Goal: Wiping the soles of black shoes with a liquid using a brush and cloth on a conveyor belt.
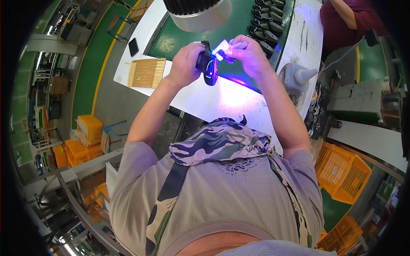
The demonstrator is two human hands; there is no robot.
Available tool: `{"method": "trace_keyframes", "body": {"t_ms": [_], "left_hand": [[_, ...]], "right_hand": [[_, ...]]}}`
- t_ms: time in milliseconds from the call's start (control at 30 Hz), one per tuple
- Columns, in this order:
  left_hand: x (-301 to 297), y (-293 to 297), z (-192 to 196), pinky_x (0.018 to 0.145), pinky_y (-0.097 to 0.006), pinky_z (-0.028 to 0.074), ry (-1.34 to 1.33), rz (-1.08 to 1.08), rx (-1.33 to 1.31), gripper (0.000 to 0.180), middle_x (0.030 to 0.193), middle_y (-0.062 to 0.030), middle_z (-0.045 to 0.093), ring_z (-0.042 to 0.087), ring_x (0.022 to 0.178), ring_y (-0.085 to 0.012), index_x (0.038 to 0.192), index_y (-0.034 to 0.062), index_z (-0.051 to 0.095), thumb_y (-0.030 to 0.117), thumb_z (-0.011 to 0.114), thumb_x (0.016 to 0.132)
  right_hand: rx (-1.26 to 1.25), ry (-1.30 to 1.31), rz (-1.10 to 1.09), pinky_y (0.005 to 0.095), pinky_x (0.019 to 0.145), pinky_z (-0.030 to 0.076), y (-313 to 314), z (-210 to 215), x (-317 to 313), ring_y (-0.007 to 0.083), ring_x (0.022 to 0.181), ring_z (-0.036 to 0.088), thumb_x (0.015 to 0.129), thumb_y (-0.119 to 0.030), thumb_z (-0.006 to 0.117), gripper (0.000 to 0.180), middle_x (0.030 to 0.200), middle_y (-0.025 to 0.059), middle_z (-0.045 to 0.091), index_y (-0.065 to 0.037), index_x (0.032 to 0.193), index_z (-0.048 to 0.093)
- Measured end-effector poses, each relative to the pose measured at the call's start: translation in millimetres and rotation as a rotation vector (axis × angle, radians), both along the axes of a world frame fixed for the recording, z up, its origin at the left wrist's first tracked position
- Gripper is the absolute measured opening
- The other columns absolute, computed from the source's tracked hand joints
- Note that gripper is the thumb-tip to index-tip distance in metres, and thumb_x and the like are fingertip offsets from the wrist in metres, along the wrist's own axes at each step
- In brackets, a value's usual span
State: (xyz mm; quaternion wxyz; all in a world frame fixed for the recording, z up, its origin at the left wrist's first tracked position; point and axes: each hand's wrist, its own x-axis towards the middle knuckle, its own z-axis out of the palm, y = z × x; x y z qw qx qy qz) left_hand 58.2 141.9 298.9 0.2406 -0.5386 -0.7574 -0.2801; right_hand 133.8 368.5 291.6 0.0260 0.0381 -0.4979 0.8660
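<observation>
My left hand (184, 64) grips a small black handheld device (208, 64) that stands upright above the white table edge (200, 102). My right hand (247, 53) pinches a small white card or label (222, 45) against the top of that device. Bright blue-violet light glows where the two meet and spills onto the table below. Both forearms rise from the lower part of the picture.
A green belt (179, 38) carries a row of black parts (267, 21) at the top. A metal lamp housing (198, 13) hangs above. A wooden tray (146, 72) and a phone (133, 46) lie to the left. Another person in dark red (350, 19) works at top right. Orange crates (346, 173) stand at right.
</observation>
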Motion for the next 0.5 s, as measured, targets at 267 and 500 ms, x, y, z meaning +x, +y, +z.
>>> {"method": "trace_keyframes", "body": {"t_ms": [267,500], "left_hand": [[8,8,6,0.078,-0.042,0.053,-0.302,0.169,-0.287,0.048,0.101,-0.0148,0.064,0.064,0.090,-0.0358,0.106,0.0048,0.054,0.002,0.073,0.062],[11,7,20,0.081,-0.036,0.054,-0.665,0.026,-0.543,0.065,0.100,-0.0125,0.068,0.068,0.087,-0.0270,0.110,0.0040,0.058,0.014,0.086,0.053]], "right_hand": [[0.106,0.048,-0.057,0.0259,0.065,0.049,15,11,3,0.0101,0.070,0.058,0.077,0.003,0.074,0.021,0.077,0.0024,0.059,-0.003,0.085,0.055],[0.253,0.064,-0.129,0.0239,0.070,0.048,24,7,-2,0.0109,0.078,0.057,0.077,0.003,0.074,0.023,0.089,0.0034,0.057,-0.005,0.082,0.053]]}}
